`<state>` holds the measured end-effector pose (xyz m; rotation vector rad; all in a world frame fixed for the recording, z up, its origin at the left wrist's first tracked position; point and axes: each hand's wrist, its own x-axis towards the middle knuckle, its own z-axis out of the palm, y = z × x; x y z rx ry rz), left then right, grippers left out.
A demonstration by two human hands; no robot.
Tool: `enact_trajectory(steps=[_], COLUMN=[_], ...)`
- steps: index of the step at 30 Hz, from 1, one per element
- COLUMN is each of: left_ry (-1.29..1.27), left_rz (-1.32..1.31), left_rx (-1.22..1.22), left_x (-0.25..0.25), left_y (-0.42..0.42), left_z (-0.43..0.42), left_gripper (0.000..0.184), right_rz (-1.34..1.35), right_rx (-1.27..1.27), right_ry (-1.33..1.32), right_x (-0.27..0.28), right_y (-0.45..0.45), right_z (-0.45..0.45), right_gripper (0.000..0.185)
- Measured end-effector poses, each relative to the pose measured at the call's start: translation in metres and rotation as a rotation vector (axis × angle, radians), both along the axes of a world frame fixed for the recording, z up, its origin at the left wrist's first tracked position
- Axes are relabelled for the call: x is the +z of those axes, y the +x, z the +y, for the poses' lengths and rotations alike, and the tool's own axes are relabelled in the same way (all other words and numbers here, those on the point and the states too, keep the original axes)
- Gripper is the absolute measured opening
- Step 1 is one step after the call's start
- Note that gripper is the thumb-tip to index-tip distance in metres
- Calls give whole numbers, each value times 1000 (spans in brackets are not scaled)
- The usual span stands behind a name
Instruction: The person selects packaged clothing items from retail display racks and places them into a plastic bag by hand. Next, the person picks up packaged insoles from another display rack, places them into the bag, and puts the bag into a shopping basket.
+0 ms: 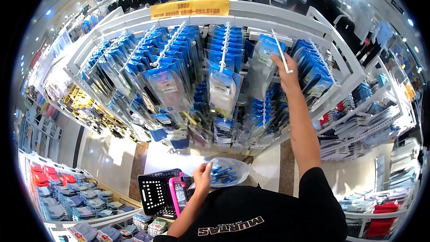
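Note:
My right hand [285, 68] is raised to the rack, its fingers closed on the edge of a clear plastic pack [263, 62] with a blue header. Close beside that pack is a white display hook [282, 50]; whether the pack hangs on it I cannot tell. Down in front of my body, my left hand [203, 177] is closed on the edge of a translucent plastic bag [237, 166]. Several blue-topped packs [223, 175] lie inside the bag. By my left forearm is a black shopping basket [154, 192] with a pink handle [174, 192].
A white rack [255, 12] holds rows of similar packs on hooks, under a yellow sign [190, 7]. Folded clothes fill a shelf [67, 192] at lower left. More shelving [371, 121] stands at right. Other people [313, 0] are beyond the rack.

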<state>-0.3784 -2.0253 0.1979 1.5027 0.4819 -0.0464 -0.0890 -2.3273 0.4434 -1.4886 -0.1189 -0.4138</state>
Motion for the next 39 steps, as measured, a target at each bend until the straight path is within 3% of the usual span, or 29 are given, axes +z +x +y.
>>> enact_trajectory(steps=[9, 13, 18, 20, 27, 33, 39], left_ry=[2, -31, -36, -42, -244, -293, -282], left_rz=[-55, -7, -28, -19, 39, 43, 93], left_rx=[3, -31, 15, 16, 65, 90, 23], left_x=[0, 2, 19, 28, 44, 49, 54], left_y=[12, 16, 24, 27, 33, 37, 40], left_z=[-1, 5, 8, 10, 18, 15, 13], left_gripper=[30, 25, 30, 31, 27, 25, 21], right_rz=[85, 117, -41, -3, 145, 335, 66], right_rx=[272, 379, 449, 466, 435, 457, 583], right_ry=[400, 434, 488, 432, -2, -132, -234], right_x=[18, 14, 2, 1, -92, -139, -198], right_y=[-88, -109, -138, -155, -185, -212, -216], right_z=[-10, -17, -18, -10, 16, 47, 80], right_gripper=[21, 34, 35, 34, 30, 27, 31])
